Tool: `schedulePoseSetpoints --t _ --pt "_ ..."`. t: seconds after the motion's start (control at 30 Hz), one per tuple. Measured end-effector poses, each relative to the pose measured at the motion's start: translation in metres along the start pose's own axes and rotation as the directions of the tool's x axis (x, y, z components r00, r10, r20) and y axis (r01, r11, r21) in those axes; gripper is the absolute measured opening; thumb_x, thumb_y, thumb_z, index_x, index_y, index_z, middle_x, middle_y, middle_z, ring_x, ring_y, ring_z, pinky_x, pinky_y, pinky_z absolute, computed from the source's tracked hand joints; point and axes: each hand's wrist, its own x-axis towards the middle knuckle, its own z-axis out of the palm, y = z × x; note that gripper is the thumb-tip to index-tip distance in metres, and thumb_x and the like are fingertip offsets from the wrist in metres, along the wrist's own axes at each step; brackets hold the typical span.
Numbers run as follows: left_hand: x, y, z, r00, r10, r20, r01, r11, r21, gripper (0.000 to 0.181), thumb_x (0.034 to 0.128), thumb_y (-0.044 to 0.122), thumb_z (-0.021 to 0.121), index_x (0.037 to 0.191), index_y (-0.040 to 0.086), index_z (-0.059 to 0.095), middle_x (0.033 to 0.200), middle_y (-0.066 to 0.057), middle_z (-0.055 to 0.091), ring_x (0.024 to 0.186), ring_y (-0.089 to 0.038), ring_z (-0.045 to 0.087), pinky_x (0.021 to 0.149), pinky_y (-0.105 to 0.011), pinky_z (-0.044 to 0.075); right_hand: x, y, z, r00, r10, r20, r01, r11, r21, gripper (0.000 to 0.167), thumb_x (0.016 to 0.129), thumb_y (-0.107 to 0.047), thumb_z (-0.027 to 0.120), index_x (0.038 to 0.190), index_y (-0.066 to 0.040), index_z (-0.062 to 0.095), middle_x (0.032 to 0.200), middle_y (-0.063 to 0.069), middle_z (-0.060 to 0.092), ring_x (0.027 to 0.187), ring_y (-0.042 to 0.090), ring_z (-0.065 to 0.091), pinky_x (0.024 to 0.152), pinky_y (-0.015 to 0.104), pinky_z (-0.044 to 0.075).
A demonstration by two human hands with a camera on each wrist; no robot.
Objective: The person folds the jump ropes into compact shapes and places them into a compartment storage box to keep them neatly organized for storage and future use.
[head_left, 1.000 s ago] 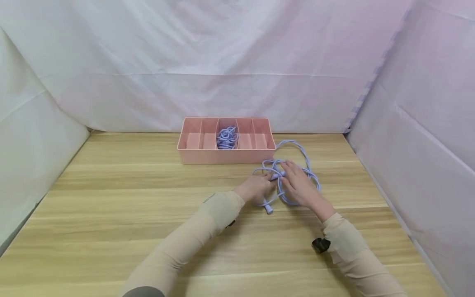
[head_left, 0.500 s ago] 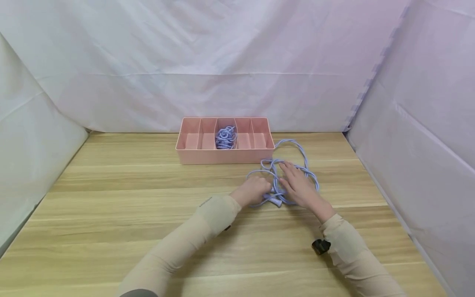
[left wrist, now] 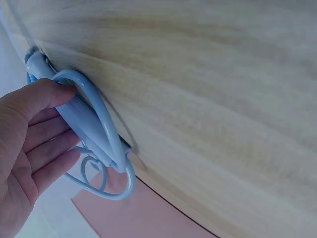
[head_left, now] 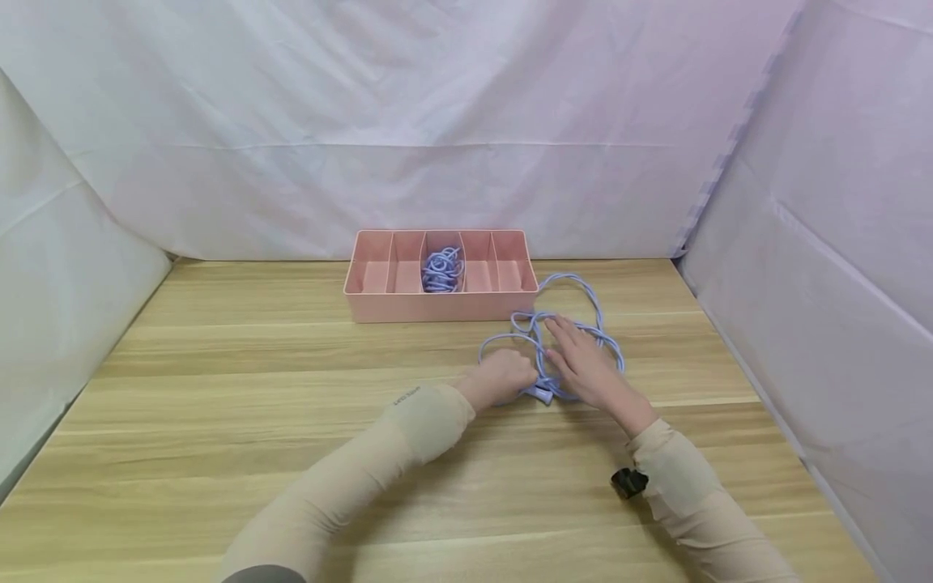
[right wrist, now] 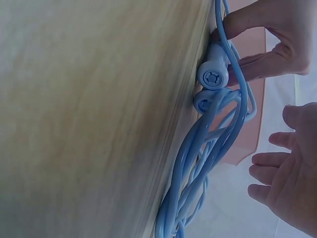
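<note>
My left hand [head_left: 501, 377] pinches a light blue rope handle [left wrist: 86, 121] between thumb and fingers, low over the table; a cord loop passes by the thumb. In the head view a handle end [head_left: 541, 394] sticks out beside that hand. Two handle ends lie side by side in the right wrist view, one [right wrist: 213, 74] at the left hand's fingers and another [right wrist: 202, 101] just below it. The twisted blue cord [head_left: 571, 276] spreads in loops around both hands. My right hand [head_left: 589, 371] hovers over or beside the loops, its fingers spread and holding nothing.
A pink box [head_left: 441, 308] with several compartments stands at the back of the wooden table [head_left: 219, 405]. Its middle compartment holds a bundled blue rope [head_left: 442, 270]. The loose cord reaches the box's right end. White cloth [head_left: 408, 97] hangs behind and at both sides.
The left hand has moved slightly down, and the handle end beside it has shifted right and turned. The near handles now lie closer together. The right hand has barely moved.
</note>
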Motion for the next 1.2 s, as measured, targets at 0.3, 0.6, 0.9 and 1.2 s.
schedulePoseSetpoints --t 0.3,0.6,0.9,1.2 --pt "-0.003 0.005 0.002 0.994 0.032 -0.105 -0.023 0.996 0.081 0.012 0.0828 0.015 0.060 0.080 0.021 0.069 0.072 0.008 0.066 0.064 -0.006 0.060 0.054 -0.018 0.049 0.001 -0.002 0.000 1.000 -0.005 0.006 0.005 1.000 0.012 0.050 0.098 -0.022 0.039 0.139 0.002 0.027 0.143 0.026 0.023 0.130 0.043 0.022 0.105 0.057 0.021" --pt "-0.002 0.008 0.007 0.993 0.047 -0.105 -0.036 0.994 0.101 0.012 0.0818 0.011 0.061 0.083 0.020 0.068 0.075 0.009 0.066 0.065 -0.005 0.060 0.055 -0.016 0.049 0.001 -0.004 0.000 1.000 -0.018 0.004 0.018 0.999 0.035 0.049 0.098 -0.020 0.038 0.139 0.003 0.026 0.143 0.026 0.023 0.131 0.042 0.022 0.106 0.054 0.020" --pt "-0.001 0.011 0.008 0.998 0.053 -0.035 -0.042 0.964 0.262 0.016 0.0849 0.011 0.058 0.086 0.024 0.068 0.078 0.012 0.065 0.065 -0.001 0.059 0.053 -0.012 0.048 0.003 -0.003 0.001 0.999 -0.033 -0.018 0.033 0.999 -0.001 0.049 0.097 -0.020 0.040 0.138 0.004 0.028 0.142 0.027 0.026 0.130 0.041 0.023 0.107 0.054 0.021" --pt "0.003 0.009 0.013 0.997 0.039 -0.071 -0.021 0.972 0.235 0.018 0.0829 0.007 0.058 0.086 0.021 0.068 0.074 0.010 0.065 0.061 -0.003 0.059 0.051 -0.015 0.049 0.004 -0.006 0.003 0.998 -0.052 -0.030 0.052 0.998 0.017 0.047 0.097 -0.018 0.041 0.137 0.004 0.030 0.142 0.025 0.027 0.131 0.040 0.024 0.106 0.054 0.022"
